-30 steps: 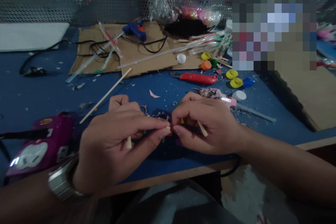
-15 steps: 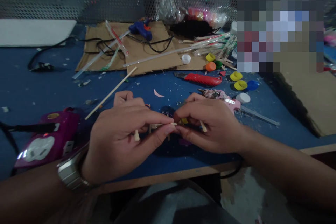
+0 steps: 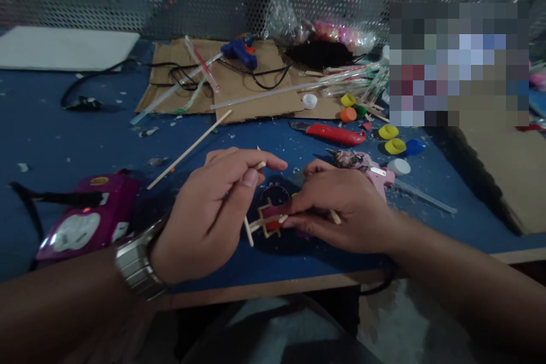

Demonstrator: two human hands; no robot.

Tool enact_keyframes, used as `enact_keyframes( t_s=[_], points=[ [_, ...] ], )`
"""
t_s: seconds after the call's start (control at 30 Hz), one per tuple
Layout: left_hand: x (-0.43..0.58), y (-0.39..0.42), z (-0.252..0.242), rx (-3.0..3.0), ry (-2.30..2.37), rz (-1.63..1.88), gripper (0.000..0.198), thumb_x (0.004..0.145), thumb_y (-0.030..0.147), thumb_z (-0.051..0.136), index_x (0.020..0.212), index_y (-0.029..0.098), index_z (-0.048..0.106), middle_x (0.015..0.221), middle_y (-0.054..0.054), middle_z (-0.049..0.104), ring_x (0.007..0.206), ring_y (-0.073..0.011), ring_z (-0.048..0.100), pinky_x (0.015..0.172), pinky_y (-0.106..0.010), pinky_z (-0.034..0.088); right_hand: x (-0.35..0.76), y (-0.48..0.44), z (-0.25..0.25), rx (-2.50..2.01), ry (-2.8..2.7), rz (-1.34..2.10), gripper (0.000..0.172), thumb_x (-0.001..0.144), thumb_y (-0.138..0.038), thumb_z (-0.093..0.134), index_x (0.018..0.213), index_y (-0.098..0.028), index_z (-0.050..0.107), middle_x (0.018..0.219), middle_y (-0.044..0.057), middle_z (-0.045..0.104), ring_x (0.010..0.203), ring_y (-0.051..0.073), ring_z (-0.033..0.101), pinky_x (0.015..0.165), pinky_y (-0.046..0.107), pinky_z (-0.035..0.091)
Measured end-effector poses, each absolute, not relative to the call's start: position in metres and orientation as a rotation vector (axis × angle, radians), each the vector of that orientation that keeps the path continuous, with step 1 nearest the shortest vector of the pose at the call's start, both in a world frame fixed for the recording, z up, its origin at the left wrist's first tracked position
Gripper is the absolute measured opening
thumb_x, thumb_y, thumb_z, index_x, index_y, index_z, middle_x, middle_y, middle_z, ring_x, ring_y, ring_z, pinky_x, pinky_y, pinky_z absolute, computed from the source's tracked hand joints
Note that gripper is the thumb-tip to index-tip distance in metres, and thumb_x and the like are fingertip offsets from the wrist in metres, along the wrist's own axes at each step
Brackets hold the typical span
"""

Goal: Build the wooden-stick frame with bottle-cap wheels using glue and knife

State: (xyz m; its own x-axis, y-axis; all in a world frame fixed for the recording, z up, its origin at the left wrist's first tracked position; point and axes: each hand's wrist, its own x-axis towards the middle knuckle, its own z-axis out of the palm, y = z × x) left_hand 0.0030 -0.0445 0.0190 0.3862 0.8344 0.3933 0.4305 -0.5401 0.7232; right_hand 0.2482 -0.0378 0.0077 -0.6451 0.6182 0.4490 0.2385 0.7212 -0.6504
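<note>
Your left hand (image 3: 209, 210) has thumb and forefinger closed on a short wooden stick (image 3: 260, 165), the forefinger stretched out past it, probably so you steady the stick without covering the work. Your right hand (image 3: 345, 207) pinches the right side of a small stick frame (image 3: 265, 220) with the tips of its fingers; so fine a hold likely suits joints this slight. The frame sits between your hands, over the bench (image 3: 106, 142), its crossbar (image 3: 248, 232) at the end nearest your left hand; whether it rests on anything, I cannot tell. A second stick end (image 3: 335, 216) pokes out of your right hand, seemingly tucked there to free the fingertips.

A purple ring (image 3: 275, 186) shows just behind the frame. The pink glue gun (image 3: 375, 173) lies just beyond your right hand, presumably for easy reach, with the red utility knife (image 3: 335, 134) farther back. The blue glue gun (image 3: 241, 54) lies on cardboard (image 3: 264, 99), which perhaps guards the bench from drips.
</note>
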Motion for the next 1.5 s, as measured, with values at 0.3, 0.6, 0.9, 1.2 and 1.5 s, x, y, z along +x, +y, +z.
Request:
enact_keyframes(
  t_s=[0.3, 0.6, 0.9, 1.2, 1.5],
  points=[
    [0.008, -0.043, 0.015, 1.969, 0.931, 1.166, 0.016, 0.111, 0.021, 0.058, 0.123, 0.026, 0.067, 0.103, -0.002, 0.075, 0.090, -0.0202, 0.077, 0.085, -0.039, 0.061, 0.251, -0.036, 0.009, -0.751, -2.344, 0.703, 0.009, 0.094, -0.014, 0.081, 0.096, -0.021, 0.076, 0.082, -0.007, 0.082, 0.068, 0.009, 0.068, 0.090, 0.032, 0.044],
    [0.005, -0.041, 0.019, 1.818, 0.996, 1.169, 0.021, 0.114, 0.024, 0.055, 0.108, 0.027, 0.075, 0.097, -0.002, 0.076, 0.090, -0.0186, 0.074, 0.086, -0.034, 0.062, 0.254, -0.037, 0.016, -0.894, -2.146, 0.742, 0.006, 0.098, -0.027, 0.083, 0.095, -0.022, 0.082, 0.069, -0.004, 0.073, 0.062, 0.010, 0.061, 0.067, 0.028, 0.047],
    [0.002, -0.042, 0.007, 1.681, 0.840, 1.007, 0.077, 0.087, 0.048, 0.093, 0.154, 0.028, 0.059, 0.144, -0.011, 0.069, 0.130, -0.0322, 0.072, 0.110, -0.046, 0.064, 0.248, -0.039, 0.020, -1.129, -1.646, 1.067, 0.034, 0.088, -0.051, 0.092, 0.080, -0.022, 0.077, 0.064, -0.001, 0.070, 0.050, 0.010, 0.054, 0.044, 0.023, 0.041],
    [0.008, -0.041, 0.008, 1.758, 0.884, 1.078, 0.067, 0.086, 0.026, 0.090, 0.147, 0.032, 0.063, 0.137, -0.009, 0.070, 0.130, -0.0329, 0.072, 0.099, -0.046, 0.073, 0.249, -0.038, 0.022, -1.131, -1.665, 1.054, 0.042, 0.088, -0.060, 0.090, 0.082, -0.020, 0.076, 0.062, -0.001, 0.067, 0.049, 0.010, 0.052, 0.042, 0.023, 0.039],
    [0.005, -0.043, 0.009, 1.749, 0.938, 1.112, 0.058, 0.089, 0.029, 0.089, 0.143, 0.032, 0.066, 0.132, -0.008, 0.073, 0.122, -0.0303, 0.074, 0.096, -0.046, 0.073, 0.252, -0.037, 0.021, -1.116, -1.726, 1.002, 0.031, 0.092, -0.048, 0.089, 0.083, -0.021, 0.075, 0.060, -0.004, 0.062, 0.049, 0.008, 0.045, 0.044, 0.024, 0.033]
  ],
)
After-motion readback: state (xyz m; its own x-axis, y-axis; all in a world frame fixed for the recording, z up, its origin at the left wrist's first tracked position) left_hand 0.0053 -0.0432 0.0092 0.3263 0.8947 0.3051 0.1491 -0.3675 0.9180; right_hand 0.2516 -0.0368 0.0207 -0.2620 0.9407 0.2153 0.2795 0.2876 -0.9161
